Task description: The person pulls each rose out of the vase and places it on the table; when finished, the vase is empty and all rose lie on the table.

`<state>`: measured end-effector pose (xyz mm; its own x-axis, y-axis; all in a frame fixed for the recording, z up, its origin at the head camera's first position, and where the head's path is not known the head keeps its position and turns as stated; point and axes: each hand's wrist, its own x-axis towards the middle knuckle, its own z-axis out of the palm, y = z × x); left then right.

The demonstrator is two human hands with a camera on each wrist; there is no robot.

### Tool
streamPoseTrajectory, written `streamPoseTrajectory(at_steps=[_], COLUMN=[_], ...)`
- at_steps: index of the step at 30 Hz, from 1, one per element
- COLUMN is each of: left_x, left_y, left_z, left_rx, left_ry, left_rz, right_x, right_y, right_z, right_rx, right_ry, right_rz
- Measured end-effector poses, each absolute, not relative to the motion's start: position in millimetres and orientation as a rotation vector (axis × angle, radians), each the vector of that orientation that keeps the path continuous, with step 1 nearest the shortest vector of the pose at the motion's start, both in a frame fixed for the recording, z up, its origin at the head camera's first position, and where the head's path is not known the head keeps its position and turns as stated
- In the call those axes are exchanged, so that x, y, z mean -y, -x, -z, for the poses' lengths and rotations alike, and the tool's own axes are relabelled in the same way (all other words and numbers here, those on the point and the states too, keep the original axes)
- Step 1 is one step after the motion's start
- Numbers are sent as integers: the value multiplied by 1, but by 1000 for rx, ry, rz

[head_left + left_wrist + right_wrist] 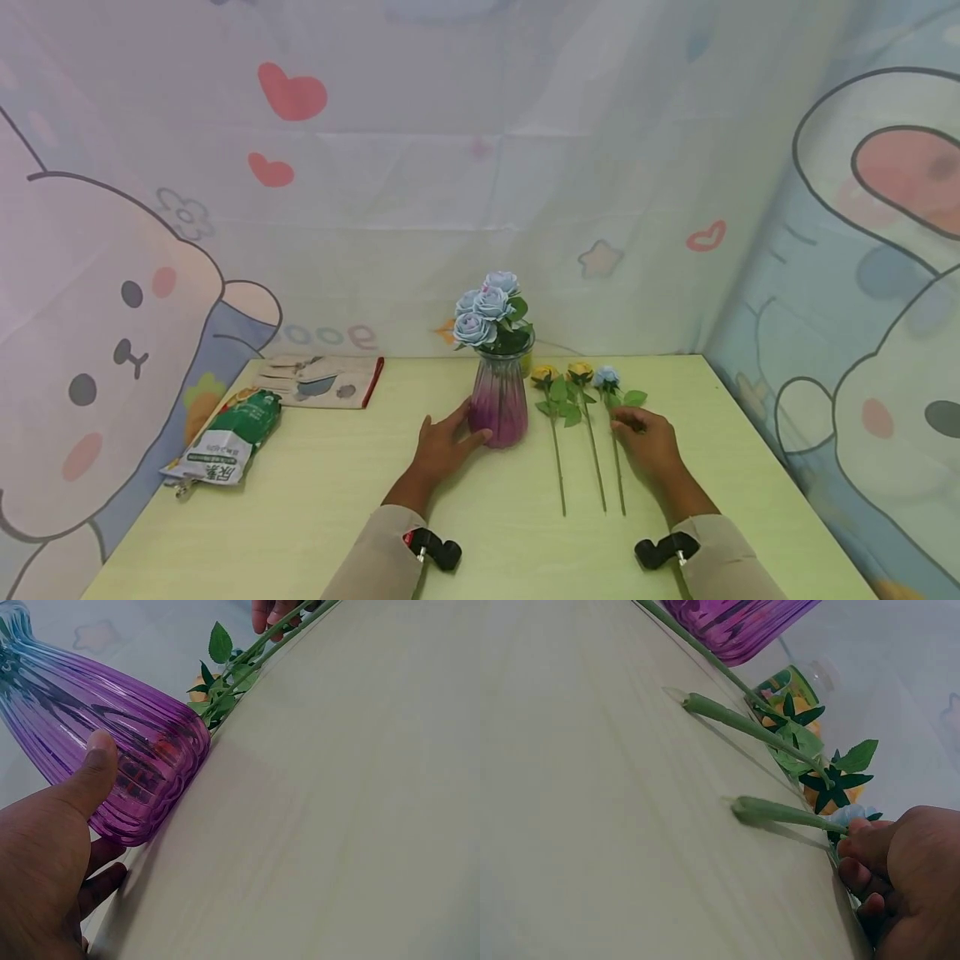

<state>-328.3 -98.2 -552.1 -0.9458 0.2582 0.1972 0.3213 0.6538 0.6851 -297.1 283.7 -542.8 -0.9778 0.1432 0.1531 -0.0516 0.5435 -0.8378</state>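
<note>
On the table (322,508), near the centre: the ribbed purple vase (504,400), upright, with 4 visible blue roses (492,303) at its mouth. At its 8 o'clock, the left grip (444,446), thumb against the lower wall and fingers reaching round behind. At 3 o'clock from the vase, the right grip (651,446), pinching the loose blue rose (606,377) by the stem, just under the bloom; cannot tell whether lifted clear of the table. Between vase and pinched stem, heads towards 12 o'clock and stem ends towards 6, 2 yellow roses (581,372). For the loose blue rose: likely light, with a slim, fairly stiff stem and softer petals; best taken by the stem, clear of the bloom. For the vase: probably slick, perhaps breakable, though cannot tell glass from clear plastic; best steadied low, around the wide part. Farther off at 10 o'clock, a pale glove (330,395); at 9 o'clock, a green-and-white bag (232,437).
</note>
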Motion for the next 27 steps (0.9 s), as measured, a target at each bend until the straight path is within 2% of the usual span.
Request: streamPoseTrajectory(at_steps=[9, 17, 27], left_x=[98, 97, 98], left_y=[328, 328, 327], left_z=[551, 550, 552], left_rx=[2787, 2784, 2768], left_ry=[477, 482, 486], left_rz=[1184, 1179, 1181], right_x=[-285, -286, -267], right_y=[297, 297, 299], right_z=[540, 527, 506], right_rx=[2593, 2570, 2466], right_ry=[97, 96, 2], right_rz=[-1383, -1142, -1318])
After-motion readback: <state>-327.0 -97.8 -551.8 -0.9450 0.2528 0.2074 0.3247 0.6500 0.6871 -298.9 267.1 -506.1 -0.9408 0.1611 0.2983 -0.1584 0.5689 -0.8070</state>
